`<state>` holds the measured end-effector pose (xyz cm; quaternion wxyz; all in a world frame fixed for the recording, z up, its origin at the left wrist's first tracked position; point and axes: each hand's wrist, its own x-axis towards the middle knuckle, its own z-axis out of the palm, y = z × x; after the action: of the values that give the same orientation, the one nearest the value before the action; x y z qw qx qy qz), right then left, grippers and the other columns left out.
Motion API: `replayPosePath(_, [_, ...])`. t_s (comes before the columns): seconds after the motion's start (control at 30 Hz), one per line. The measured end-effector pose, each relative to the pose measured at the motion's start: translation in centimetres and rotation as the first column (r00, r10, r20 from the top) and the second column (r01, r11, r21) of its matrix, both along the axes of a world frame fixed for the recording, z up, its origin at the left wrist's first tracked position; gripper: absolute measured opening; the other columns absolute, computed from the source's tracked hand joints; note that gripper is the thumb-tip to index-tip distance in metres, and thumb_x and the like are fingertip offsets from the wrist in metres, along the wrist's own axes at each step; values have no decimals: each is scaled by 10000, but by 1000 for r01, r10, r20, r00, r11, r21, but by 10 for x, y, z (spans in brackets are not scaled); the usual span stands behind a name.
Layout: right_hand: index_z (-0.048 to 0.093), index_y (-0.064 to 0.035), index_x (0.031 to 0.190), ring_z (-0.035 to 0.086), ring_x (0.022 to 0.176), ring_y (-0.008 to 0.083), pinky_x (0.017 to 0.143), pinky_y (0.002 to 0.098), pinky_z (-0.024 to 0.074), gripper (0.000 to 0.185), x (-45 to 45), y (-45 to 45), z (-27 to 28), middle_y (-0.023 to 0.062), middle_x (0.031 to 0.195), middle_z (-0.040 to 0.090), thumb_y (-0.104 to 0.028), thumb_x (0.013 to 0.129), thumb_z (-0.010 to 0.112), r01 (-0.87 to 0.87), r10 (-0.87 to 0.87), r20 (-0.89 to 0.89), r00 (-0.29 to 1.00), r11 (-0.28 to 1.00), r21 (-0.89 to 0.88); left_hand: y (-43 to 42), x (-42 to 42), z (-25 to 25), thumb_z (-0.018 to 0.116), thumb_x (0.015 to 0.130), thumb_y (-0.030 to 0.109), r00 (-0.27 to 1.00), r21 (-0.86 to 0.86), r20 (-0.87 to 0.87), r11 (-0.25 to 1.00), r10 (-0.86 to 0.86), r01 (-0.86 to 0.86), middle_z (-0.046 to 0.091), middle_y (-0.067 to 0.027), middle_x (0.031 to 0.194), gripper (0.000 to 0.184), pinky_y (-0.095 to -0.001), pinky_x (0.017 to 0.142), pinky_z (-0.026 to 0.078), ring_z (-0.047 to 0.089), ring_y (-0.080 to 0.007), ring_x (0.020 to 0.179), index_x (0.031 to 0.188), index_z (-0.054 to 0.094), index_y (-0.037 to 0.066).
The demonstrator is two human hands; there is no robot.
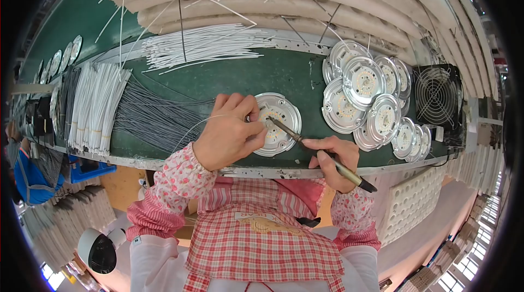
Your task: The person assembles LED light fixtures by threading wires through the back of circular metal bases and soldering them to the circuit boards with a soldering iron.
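A round silver metal disc (287,111) with small components at its middle lies on the green bench top in front of me. My right hand (337,164) is wrapped round the handle of a soldering iron (286,130), whose tip is at the disc's centre. At the disc's left side, my left hand (232,133) has its fingers bent together over the rim. A thin white wire (197,124) runs from this hand to the left. What its fingertips hold at the disc is too small to make out.
Grey wires (155,114) and bundled white wires (95,109) lie on the left, loose white wires (207,46) at the back. Piled discs (363,81) stand right, beside a black fan (436,95). The bench's front edge (262,172) runs under my wrists.
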<state>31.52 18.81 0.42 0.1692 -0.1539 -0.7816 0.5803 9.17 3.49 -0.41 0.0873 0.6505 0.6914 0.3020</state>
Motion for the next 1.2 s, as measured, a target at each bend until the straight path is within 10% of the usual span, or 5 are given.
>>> replayPosePath(0.33, [686, 26, 1159, 665, 661, 117, 592, 244, 503, 281, 7, -18, 1, 94, 790, 687, -102, 962, 533, 115, -106, 72, 992, 985, -131, -25, 4, -4, 657, 787, 62, 962, 18, -273, 999, -26, 32, 580, -74, 1117, 476, -378, 883, 446, 572, -241, 1017, 1263, 650, 68])
replayPosePath(0.5, [643, -15, 1251, 690, 852, 212, 741, 316, 544, 349, 16, -17, 9, 170, 995, 682, -159, 933, 645, 114, -81, 153, 985, 969, -221, -25, 4, -3, 618, 806, 99, 934, 6, -355, 998, -51, 57, 582, -70, 1118, 461, -381, 892, 445, 564, -232, 1063, 1262, 643, 31])
replayPosePath(0.6, [544, -44, 1354, 614, 1102, 341, 946, 445, 488, 625, -29, -35, -4, 228, 1189, 609, -266, 825, 791, 137, -191, 28, 981, 789, 599, -25, 6, -3, 636, 791, 101, 930, 16, -366, 999, -33, 42, 586, -55, 1109, 450, -386, 894, 442, 565, -231, 1058, 1238, 657, 50])
replayPosePath(0.83, [495, -65, 1378, 475, 1258, 443, 1069, 517, 371, 952, -24, -48, -4, 230, 1330, 540, -391, 592, 921, 91, -191, 100, 976, 787, 611, 7, -33, 12, 695, 777, 82, 972, 54, -170, 987, 161, -154, 625, -55, 1078, 341, -368, 868, 430, 597, -264, 987, 1115, 696, 123])
replayPosePath(1.2, [656, -119, 1176, 624, 1038, 337, 877, 443, 489, 475, 58, -42, 10, 151, 1048, 659, -76, 714, 758, 56, -150, 118, 982, 819, 571, 64, -83, -15, 703, 841, 88, 961, 138, -157, 968, 229, -209, 630, -43, 886, 92, -407, 805, 419, 612, -266, 876, 919, 655, 102])
